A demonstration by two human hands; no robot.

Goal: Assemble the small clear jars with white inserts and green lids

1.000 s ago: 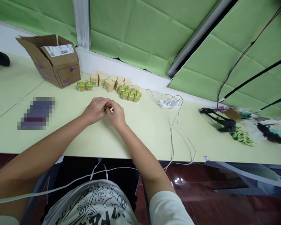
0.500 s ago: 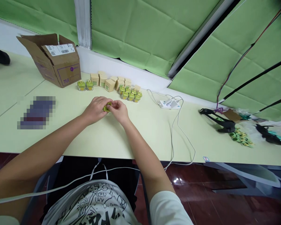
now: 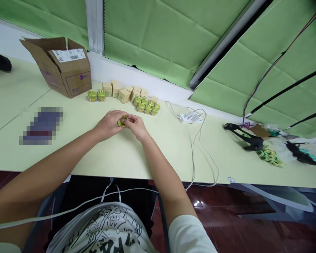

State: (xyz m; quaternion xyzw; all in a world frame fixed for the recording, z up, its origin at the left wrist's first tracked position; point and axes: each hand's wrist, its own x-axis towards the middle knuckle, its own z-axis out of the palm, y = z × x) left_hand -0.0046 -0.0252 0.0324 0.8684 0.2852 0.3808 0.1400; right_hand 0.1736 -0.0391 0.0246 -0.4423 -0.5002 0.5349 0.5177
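My left hand (image 3: 109, 123) and my right hand (image 3: 136, 125) meet over the pale yellow table (image 3: 147, 151), both pinching a small green piece (image 3: 122, 122) held between their fingertips. Just beyond the hands lies a cluster of small green pieces (image 3: 146, 106), with a row of small tan boxes (image 3: 123, 93) behind it and two more green pieces (image 3: 96, 95) to the left.
An open cardboard box (image 3: 60, 70) stands at the back left. A blurred dark flat object (image 3: 40, 125) lies left. A white charger (image 3: 191, 117) with cables (image 3: 200, 147) sits right of centre. Black tools and green parts (image 3: 268, 146) lie far right.
The hands have shifted slightly away from me on the table, and the green piece between the fingers shows more than a second ago.
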